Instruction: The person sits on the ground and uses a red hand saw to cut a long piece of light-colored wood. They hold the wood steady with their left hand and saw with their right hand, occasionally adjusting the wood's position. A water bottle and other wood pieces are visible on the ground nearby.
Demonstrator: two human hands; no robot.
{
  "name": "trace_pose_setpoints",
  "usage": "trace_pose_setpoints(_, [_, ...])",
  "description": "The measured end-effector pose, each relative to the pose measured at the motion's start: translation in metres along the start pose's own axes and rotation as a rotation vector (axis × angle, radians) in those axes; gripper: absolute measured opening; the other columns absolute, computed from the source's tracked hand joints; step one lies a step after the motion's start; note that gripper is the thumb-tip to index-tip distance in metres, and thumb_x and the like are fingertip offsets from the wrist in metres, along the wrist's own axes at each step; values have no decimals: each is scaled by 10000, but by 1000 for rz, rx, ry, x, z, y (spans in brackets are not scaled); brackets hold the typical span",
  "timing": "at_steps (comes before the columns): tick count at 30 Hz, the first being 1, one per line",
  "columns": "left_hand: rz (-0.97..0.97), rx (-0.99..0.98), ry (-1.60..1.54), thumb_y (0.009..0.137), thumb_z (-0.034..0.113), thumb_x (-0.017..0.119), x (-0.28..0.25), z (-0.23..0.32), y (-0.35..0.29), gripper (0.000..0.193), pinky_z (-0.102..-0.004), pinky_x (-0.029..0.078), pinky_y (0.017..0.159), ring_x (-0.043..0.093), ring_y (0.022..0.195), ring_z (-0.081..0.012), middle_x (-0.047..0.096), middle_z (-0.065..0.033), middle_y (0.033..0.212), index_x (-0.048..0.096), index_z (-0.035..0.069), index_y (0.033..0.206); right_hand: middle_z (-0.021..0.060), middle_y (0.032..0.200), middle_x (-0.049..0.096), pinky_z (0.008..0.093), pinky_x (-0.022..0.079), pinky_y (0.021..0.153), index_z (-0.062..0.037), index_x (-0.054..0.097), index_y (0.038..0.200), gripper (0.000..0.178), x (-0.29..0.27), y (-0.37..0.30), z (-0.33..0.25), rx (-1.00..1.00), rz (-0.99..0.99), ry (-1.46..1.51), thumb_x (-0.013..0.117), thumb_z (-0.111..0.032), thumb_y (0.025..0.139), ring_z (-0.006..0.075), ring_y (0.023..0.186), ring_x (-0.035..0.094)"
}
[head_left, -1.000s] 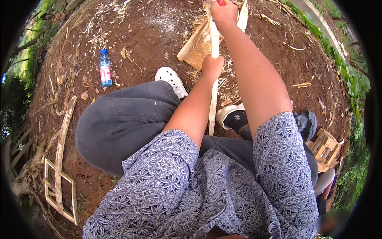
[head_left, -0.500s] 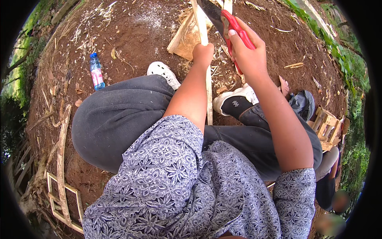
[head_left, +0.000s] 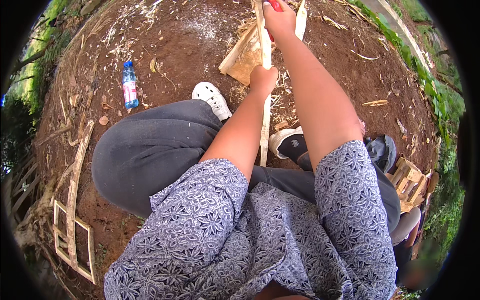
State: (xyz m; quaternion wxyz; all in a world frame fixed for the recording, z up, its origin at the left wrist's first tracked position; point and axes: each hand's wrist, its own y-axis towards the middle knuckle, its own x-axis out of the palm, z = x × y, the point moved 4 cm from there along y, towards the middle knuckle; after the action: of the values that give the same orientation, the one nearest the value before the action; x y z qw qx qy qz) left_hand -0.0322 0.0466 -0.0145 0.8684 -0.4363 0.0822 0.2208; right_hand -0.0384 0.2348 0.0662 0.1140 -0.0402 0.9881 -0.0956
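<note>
My left hand [head_left: 263,80] is closed around a long, narrow wooden strip [head_left: 265,127], which runs from the top edge of the view down between my legs. Farther along the strip, my right hand [head_left: 280,22] grips the red handle [head_left: 275,6] of a handsaw. The saw's blade is out of view at the top. Beneath the strip, just beyond my left hand, lies a wooden piece made of flat boards [head_left: 245,65]. A second pale strip [head_left: 301,20] sticks out to the right of my right hand.
Brown soil [head_left: 185,60] with wood shavings surrounds me. A blue-capped plastic bottle [head_left: 130,89] stands at left. A wooden frame [head_left: 91,255] and a long stick [head_left: 77,170] lie lower left. Near the right are a dark plastic bag [head_left: 382,152], a small wooden crate [head_left: 407,182] and part of another person [head_left: 407,227].
My right hand has pushed the saw forward and leftward over the strip, straightening the arm; the dark blade has left the view. My left hand still holds the strip. The view has shifted slightly.
</note>
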Motion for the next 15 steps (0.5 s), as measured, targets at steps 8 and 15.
trace_pose_setpoints(8, [53,46,52,810,280,635,-3,3,2,431,-472,546,874,717,965,-446,728,-308,960,719,-100,996,96,1138,723,273,530,841,4,575,1434,493,-121,-172,-24,39,-115,123,665,-141,972,104,948,665])
trace_pose_setpoints(15, [-5,30,8,819,266,645,-8,11,-7,405,-460,550,867,722,978,-428,726,-312,975,714,-99,980,163,1168,729,322,518,936,50,574,1407,481,-119,-188,-48,-92,-111,36,653,-138,972,167,1031,682])
